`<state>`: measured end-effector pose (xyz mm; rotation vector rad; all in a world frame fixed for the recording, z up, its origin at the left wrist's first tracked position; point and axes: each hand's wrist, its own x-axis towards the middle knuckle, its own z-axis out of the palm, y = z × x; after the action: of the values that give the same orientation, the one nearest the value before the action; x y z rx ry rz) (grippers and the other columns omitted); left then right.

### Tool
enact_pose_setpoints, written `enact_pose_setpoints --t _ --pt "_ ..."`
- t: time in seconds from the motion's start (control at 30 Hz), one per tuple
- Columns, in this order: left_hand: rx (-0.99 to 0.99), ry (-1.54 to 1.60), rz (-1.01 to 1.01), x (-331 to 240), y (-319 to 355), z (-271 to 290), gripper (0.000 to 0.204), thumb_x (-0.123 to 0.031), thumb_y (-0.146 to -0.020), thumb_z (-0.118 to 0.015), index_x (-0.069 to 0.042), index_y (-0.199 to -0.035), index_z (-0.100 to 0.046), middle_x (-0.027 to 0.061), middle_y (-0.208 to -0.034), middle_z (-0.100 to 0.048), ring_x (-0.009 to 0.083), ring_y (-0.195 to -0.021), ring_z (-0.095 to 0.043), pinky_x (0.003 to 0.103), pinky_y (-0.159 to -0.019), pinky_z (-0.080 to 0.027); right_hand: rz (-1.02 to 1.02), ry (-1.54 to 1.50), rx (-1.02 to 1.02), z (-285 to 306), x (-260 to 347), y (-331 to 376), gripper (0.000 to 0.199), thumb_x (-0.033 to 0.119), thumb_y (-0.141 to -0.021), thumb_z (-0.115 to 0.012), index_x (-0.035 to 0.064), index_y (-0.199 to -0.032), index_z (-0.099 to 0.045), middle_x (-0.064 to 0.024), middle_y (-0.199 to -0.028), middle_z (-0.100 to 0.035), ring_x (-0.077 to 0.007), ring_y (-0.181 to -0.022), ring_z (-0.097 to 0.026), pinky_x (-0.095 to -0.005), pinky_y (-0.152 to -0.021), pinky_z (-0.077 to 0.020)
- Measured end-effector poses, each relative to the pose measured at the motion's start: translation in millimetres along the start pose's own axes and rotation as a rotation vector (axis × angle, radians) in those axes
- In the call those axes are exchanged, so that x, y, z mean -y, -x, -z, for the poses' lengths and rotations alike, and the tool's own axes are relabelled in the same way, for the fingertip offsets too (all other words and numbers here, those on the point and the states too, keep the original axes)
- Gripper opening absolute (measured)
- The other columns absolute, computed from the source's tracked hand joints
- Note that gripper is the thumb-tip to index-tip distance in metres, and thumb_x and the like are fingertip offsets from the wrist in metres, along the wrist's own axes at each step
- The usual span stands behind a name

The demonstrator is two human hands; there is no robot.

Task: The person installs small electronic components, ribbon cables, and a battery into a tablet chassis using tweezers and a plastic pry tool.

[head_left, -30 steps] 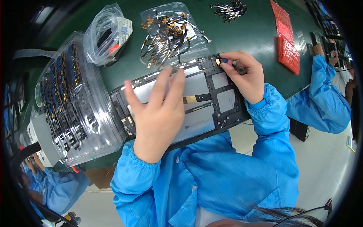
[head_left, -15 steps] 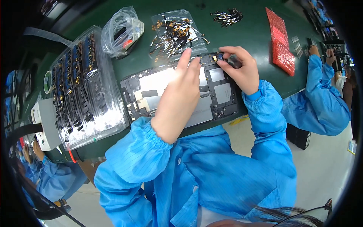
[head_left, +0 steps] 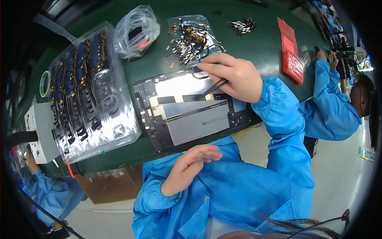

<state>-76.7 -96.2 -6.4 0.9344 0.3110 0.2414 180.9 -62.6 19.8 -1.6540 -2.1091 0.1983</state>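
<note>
**Backless tablet (head_left: 199, 123) under my right hand (head_left: 240, 79)**

Flat beneath my right fingers on the counter (head_left: 139, 71), it looks light, stiff and fragile inside; best held by its outer frame. Those fingers clamp tweezers (head_left: 206, 93); whether the fingertips also pinch the black cable (head_left: 195, 75) there, I can't tell. My left hand (head_left: 189, 165), nearer me, is empty, fingers extended. Beyond my right fingertips: loose cables (head_left: 191, 38).

The tray (head_left: 124, 129) lies left of the tablet (head_left: 195, 115).
</note>
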Motion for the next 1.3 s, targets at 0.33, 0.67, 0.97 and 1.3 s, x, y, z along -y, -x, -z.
enact_pose_setpoints --t 0.33,0.67,0.97,1.3 --pt "-0.141 0.734 0.257 10.5 9.1 8.1 0.052 -0.013 -0.088 -0.041 0.001 -0.135 -0.024 0.0139 -0.142 -0.026 0.0213 -0.131 -0.025 0.032 -0.104 -0.021 0.065 0.164 0.074 -14.7 9.2 -8.6 0.027 0.007 -0.073 -0.062 0.0077 -0.1 -0.062 -0.0059 -0.096 -0.059 -0.0251 -0.072 -0.061 -0.0328 -0.061 -0.0505" --pt "-0.147 0.703 0.127 28.8 10.4 8.2 0.047 -0.011 -0.086 -0.041 0.006 -0.13 -0.033 0.0195 -0.139 -0.029 0.029 -0.131 -0.026 0.035 -0.103 -0.026 0.082 0.118 0.176 -4.8 13.0 -7.3 0.024 0.01 -0.07 -0.063 0.0063 -0.094 -0.064 -0.0059 -0.092 -0.059 -0.0239 -0.071 -0.061 -0.0325 -0.06 -0.0489" --pt "-0.593 0.561 -0.154 24.0 -17.2 -30.3 0.028 -0.013 -0.091 -0.047 0.0 -0.115 -0.048 0.0112 -0.115 -0.052 0.0222 -0.109 -0.049 0.04 -0.092 -0.039 0.034 0.008 0.332 6.4 4.7 -21.7 0.03 0.008 -0.063 -0.058 0.0023 -0.092 -0.064 -0.0115 -0.088 -0.06 -0.0305 -0.079 -0.058 -0.0358 -0.067 -0.0476" --pt "-0.563 -0.549 -0.76 -38.9 -42.0 -67.1 0.042 -0.001 -0.068 -0.066 -0.001 -0.109 -0.057 0.0127 -0.101 -0.054 0.0214 -0.087 -0.054 0.027 -0.076 -0.043 -0.043 -0.256 -0.572 73.1 75.4 4.9 0.031 -0.004 -0.079 -0.056 0.003 -0.109 -0.059 -0.0139 -0.11 -0.058 -0.0176 -0.099 -0.057 -0.0253 -0.079 -0.0452"
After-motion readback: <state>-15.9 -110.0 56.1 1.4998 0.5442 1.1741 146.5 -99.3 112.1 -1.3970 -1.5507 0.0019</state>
